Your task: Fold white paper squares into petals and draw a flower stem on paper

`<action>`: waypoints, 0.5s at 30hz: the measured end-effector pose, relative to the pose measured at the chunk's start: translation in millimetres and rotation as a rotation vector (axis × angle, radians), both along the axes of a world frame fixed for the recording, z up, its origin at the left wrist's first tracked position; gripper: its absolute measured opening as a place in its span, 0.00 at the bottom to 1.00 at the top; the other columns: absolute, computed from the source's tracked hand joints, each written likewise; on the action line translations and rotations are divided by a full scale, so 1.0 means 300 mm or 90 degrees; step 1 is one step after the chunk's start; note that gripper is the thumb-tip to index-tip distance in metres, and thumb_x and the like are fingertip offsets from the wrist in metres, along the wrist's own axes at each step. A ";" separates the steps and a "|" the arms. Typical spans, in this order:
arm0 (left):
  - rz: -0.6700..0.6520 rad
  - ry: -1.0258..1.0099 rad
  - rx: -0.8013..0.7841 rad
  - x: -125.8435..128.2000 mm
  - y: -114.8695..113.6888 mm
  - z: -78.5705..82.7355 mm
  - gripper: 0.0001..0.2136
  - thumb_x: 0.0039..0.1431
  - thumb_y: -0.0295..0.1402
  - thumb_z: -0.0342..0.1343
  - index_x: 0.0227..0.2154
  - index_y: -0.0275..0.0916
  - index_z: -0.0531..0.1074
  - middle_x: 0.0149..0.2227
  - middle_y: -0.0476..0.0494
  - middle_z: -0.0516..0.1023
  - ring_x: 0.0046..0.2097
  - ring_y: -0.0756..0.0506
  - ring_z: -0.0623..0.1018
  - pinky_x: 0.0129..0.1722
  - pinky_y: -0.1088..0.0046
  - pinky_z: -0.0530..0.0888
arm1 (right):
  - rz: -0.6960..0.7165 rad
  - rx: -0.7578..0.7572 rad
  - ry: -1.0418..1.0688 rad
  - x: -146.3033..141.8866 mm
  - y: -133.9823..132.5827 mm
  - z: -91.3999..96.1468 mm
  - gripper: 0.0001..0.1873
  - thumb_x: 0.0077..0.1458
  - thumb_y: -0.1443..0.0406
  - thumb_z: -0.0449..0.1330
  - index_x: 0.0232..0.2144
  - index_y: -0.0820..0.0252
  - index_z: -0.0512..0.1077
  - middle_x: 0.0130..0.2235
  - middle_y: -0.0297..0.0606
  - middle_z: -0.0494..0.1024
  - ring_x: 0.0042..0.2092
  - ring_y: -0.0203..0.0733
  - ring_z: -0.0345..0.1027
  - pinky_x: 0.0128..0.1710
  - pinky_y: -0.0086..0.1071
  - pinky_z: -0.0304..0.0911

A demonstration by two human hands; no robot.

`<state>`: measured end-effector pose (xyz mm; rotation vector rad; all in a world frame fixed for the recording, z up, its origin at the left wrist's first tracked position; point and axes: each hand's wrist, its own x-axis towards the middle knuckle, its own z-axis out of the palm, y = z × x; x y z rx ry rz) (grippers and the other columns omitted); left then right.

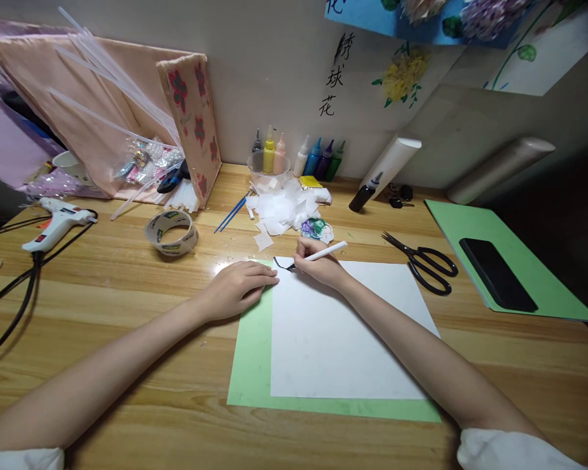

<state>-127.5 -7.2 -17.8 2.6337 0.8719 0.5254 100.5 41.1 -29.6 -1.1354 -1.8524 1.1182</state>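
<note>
A white sheet of paper (343, 346) lies over a green sheet (249, 365) on the wooden table. My right hand (321, 264) is closed round a white brush pen (330, 250), its dark tip at the paper's top left corner. A short black curved stroke (280, 263) shows there. My left hand (242, 286) rests flat with fingers stretched out, fingertips on the left edge of the white paper. Just beyond the paper lie a purple and green flower piece (317, 229) and a heap of small white squares (287, 209).
Black scissors (424, 261) lie right of the paper, beside a dark phone (497, 274) on green sheets. A tape roll (171, 233), blue tweezers (232, 212) and a corded glue gun (59, 225) are to the left. Paint bottles (313, 156) stand along the wall.
</note>
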 end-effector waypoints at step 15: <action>0.006 -0.004 -0.003 0.005 -0.001 0.008 0.18 0.58 0.24 0.46 0.49 0.43 0.70 0.50 0.44 0.74 0.51 0.45 0.73 0.50 0.66 0.69 | -0.008 0.024 -0.025 0.000 -0.002 0.009 0.12 0.47 0.67 0.55 0.18 0.56 0.55 0.19 0.27 0.60 0.23 0.34 0.54 0.23 0.29 0.48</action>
